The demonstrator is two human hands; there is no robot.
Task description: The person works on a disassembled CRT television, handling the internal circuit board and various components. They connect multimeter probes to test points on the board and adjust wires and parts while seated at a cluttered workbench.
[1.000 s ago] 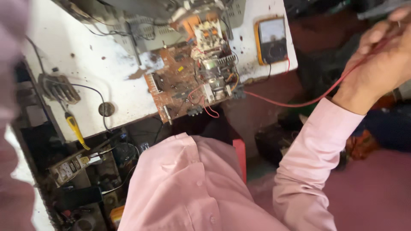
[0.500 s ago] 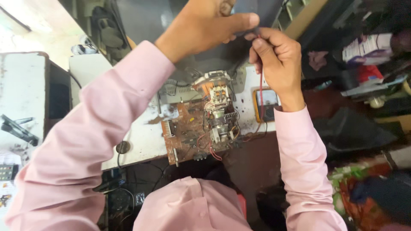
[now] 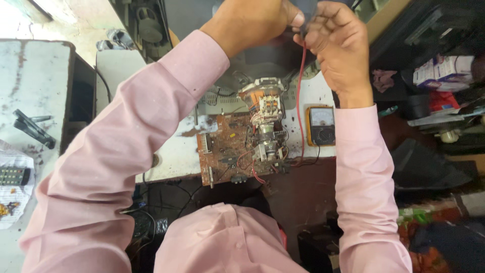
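**Two hands raised together above a bare circuit board**

Both arms, in pink sleeves, reach up over the brown circuit board (image 3: 232, 154), which lies on the white bench (image 3: 172, 156) with a cluster of pale and orange parts standing at its far right edge. The left hand (image 3: 252, 23) sits above and left of the board, curled into a loose fist with its thumb pressed forward; what it grips, if anything, is hidden. The right hand (image 3: 338, 43) is just beside it, above and right of the board, fingers folded together and pinched on the upper end of a red lead (image 3: 299, 96). That lead hangs straight down from the pinch, passes the board's right edge and ends near the wires at the board's near right corner. A yellow-cased meter (image 3: 321, 125) with a dial face lies flat just right of the board, touching the right sleeve's cuff. Well left of the board, on a second grey table (image 3: 35, 76), rests a dark hand tool (image 3: 33, 129), with a remote control (image 3: 12, 176) nearer the viewer.
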